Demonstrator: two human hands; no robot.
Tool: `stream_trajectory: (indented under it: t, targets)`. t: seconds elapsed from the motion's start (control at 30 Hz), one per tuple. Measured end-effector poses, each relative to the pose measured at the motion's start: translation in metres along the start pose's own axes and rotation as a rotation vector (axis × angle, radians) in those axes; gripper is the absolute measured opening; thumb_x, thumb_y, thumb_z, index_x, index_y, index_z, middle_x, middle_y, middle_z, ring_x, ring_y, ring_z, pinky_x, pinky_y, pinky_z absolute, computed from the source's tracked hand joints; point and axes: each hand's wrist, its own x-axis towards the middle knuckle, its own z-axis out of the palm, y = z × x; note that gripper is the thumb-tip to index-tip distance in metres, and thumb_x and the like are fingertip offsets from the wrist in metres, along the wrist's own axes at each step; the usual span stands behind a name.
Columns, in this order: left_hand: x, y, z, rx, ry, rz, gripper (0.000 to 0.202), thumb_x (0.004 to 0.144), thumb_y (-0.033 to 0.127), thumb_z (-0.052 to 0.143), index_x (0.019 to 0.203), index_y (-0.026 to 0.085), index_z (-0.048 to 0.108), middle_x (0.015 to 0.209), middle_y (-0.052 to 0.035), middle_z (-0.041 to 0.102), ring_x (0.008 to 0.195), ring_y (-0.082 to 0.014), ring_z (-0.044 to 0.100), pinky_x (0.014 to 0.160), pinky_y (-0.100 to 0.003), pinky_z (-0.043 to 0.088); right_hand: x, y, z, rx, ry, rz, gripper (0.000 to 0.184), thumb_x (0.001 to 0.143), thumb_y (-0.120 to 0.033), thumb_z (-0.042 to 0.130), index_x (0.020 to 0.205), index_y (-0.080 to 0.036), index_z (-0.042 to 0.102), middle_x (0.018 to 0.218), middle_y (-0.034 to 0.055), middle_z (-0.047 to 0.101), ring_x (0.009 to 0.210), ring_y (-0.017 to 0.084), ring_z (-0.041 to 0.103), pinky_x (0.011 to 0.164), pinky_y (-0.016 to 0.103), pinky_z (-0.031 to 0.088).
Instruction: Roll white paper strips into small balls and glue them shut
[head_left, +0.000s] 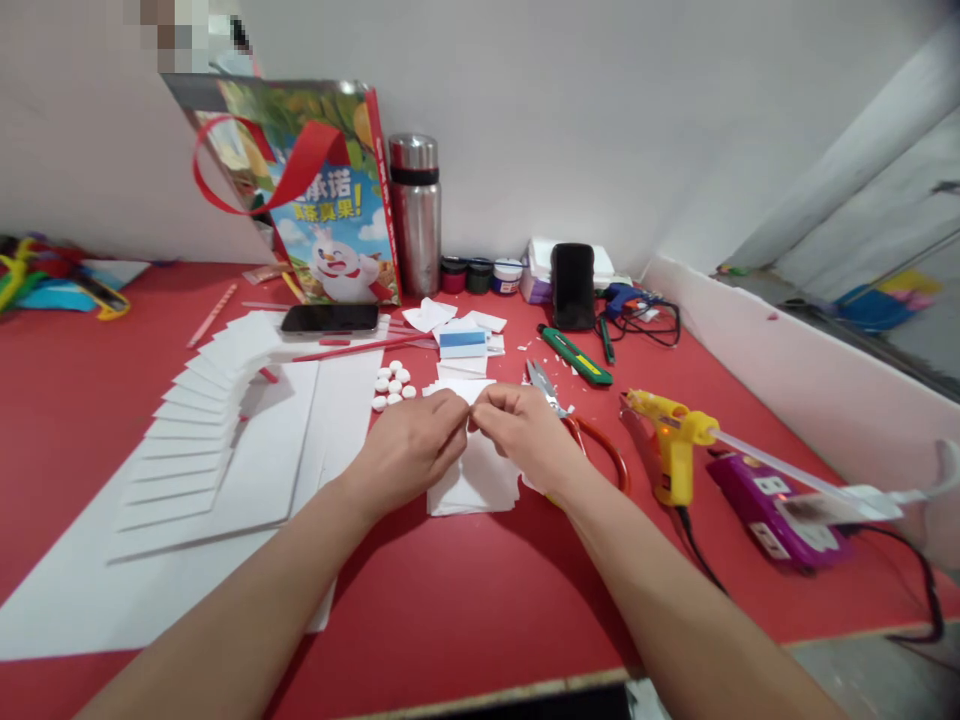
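Red tabletop (465,610) runs from its front edge to the white paper stack (474,488) near its middle, scissors (543,383) just rightward, where the left hand (416,440) and right hand (529,430) meet, forearms angled inward, fingers pinched closed, on what I cannot tell.

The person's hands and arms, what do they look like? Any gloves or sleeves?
The left hand and right hand are bare: no gloves, rings or watch show. Both forearms narrow toward the wrists, with no sleeves in view.
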Motion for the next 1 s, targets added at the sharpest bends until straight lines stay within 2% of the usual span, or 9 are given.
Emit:
stream_trajectory:
  t: [0.07, 0.17, 0.23, 0.3, 0.37, 0.47, 0.73, 0.83, 1.0]
  targets:
    - [0.001, 0.003, 0.0, -0.137, 0.001, -0.08, 0.018, 0.094, 0.023, 0.042, 0.079, 0.019, 0.052, 0.072, -0.0013, 0.056, 0.065, -0.0153, 0.05, 0.061, -0.028, 0.035, -0.002, -0.004, -0.001, 0.01, 0.007, -0.021, 0.016, 0.074, -0.024, 0.054, 0.058, -0.019, 0.055, 0.049, -0.0077, 0.039, 0.05, 0.009, 0.034, 0.052, 0.025, 0.028]
    - [0.003, 0.003, 0.0, -0.612, -0.06, -0.346, 0.028, 0.097, 0.034, 0.042, 0.079, 0.018, 0.056, 0.071, -0.0016, 0.059, 0.06, -0.0131, 0.055, 0.056, -0.025, 0.04, -0.005, -0.01, -0.005, -0.036, -0.014, -0.103, 0.017, 0.076, -0.02, 0.052, 0.059, -0.018, 0.056, 0.054, -0.005, 0.05, 0.054, 0.009, 0.042, 0.055, 0.024, 0.032]
    - [0.006, -0.001, 0.001, -1.002, -0.147, -0.55, 0.04, 0.098, 0.044, 0.034, 0.078, 0.017, 0.056, 0.069, -0.004, 0.062, 0.049, -0.0126, 0.054, 0.043, -0.023, 0.034, -0.007, -0.011, -0.008, -0.094, -0.031, -0.176, 0.016, 0.078, -0.018, 0.051, 0.063, -0.018, 0.057, 0.059, -0.0037, 0.056, 0.056, 0.009, 0.045, 0.056, 0.024, 0.033]
    - [0.007, -0.005, 0.001, -1.281, -0.329, -0.696, 0.05, 0.095, 0.052, 0.029, 0.076, 0.015, 0.057, 0.064, -0.0075, 0.064, 0.039, -0.0122, 0.051, 0.034, -0.022, 0.025, -0.007, -0.01, -0.012, -0.195, -0.029, -0.248, 0.016, 0.082, -0.017, 0.052, 0.068, -0.018, 0.058, 0.06, -0.0044, 0.056, 0.055, 0.009, 0.044, 0.056, 0.024, 0.032]
    - [0.006, -0.008, 0.001, -1.419, -0.411, -0.751, 0.049, 0.094, 0.051, 0.033, 0.074, 0.014, 0.057, 0.06, -0.0089, 0.065, 0.035, -0.0121, 0.051, 0.032, -0.021, 0.023, -0.007, -0.007, -0.015, -0.327, -0.025, -0.327, 0.016, 0.086, -0.017, 0.053, 0.071, -0.018, 0.059, 0.062, -0.0041, 0.056, 0.056, 0.009, 0.045, 0.057, 0.024, 0.033]
    - [0.004, -0.009, -0.001, -1.494, -0.4, -0.754, 0.036, 0.093, 0.041, 0.041, 0.072, 0.014, 0.056, 0.059, -0.0075, 0.066, 0.034, -0.0114, 0.053, 0.032, -0.019, 0.025, -0.006, -0.004, -0.017, -0.469, -0.065, -0.423, 0.016, 0.09, -0.016, 0.053, 0.078, -0.017, 0.063, 0.073, -0.0006, 0.064, 0.067, 0.011, 0.053, 0.065, 0.025, 0.036]
    - [0.005, -0.005, -0.004, -1.296, -0.309, -0.694, 0.026, 0.093, 0.032, 0.045, 0.073, 0.018, 0.051, 0.053, 0.0003, 0.058, 0.032, -0.0086, 0.046, 0.033, -0.019, 0.024, -0.006, -0.004, -0.016, -0.559, -0.089, -0.42, 0.017, 0.094, -0.02, 0.054, 0.082, -0.016, 0.066, 0.074, 0.0007, 0.064, 0.065, 0.011, 0.052, 0.064, 0.026, 0.033]
    - [0.004, -0.002, -0.002, -1.006, -0.261, -0.613, 0.025, 0.094, 0.033, 0.045, 0.075, 0.019, 0.05, 0.056, 0.0029, 0.055, 0.039, -0.0084, 0.045, 0.04, -0.02, 0.03, -0.006, -0.005, -0.016, -0.512, -0.073, -0.348, 0.019, 0.093, -0.02, 0.054, 0.076, -0.017, 0.063, 0.063, -0.0031, 0.055, 0.057, 0.009, 0.044, 0.06, 0.025, 0.031]
    - [0.0, 0.002, 0.0, -0.279, -0.1, -0.26, 0.025, 0.095, 0.028, 0.042, 0.071, 0.021, 0.041, 0.059, 0.004, 0.045, 0.054, -0.0118, 0.044, 0.055, -0.025, 0.032, -0.004, -0.002, -0.01, -0.394, -0.006, -0.251, 0.018, 0.083, -0.018, 0.054, 0.065, -0.018, 0.054, 0.057, -0.0053, 0.046, 0.055, 0.009, 0.039, 0.055, 0.025, 0.027]
